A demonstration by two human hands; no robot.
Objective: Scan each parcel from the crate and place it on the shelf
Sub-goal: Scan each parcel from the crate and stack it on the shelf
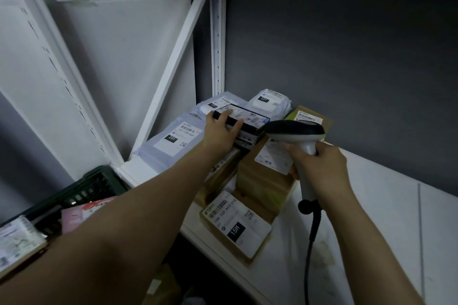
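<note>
My left hand [220, 131] grips the near end of a small black box parcel [250, 122], which rests on top of other parcels at the left end of the white shelf [366, 205]. My right hand [319, 168] holds a grey and black barcode scanner [297, 131] by its handle, its head just right of the black box. The dark green crate [81, 190] stands low on the left, with a pink parcel [79, 213] and a white-labelled parcel [17, 240] in it.
On the shelf lie grey mailer bags [171, 141], a white bag [270, 101] and brown cartons [238, 228] with labels. White shelf uprights [218, 39] and a diagonal brace [173, 57] rise behind. The scanner's black cable [312, 235] hangs down across the shelf board.
</note>
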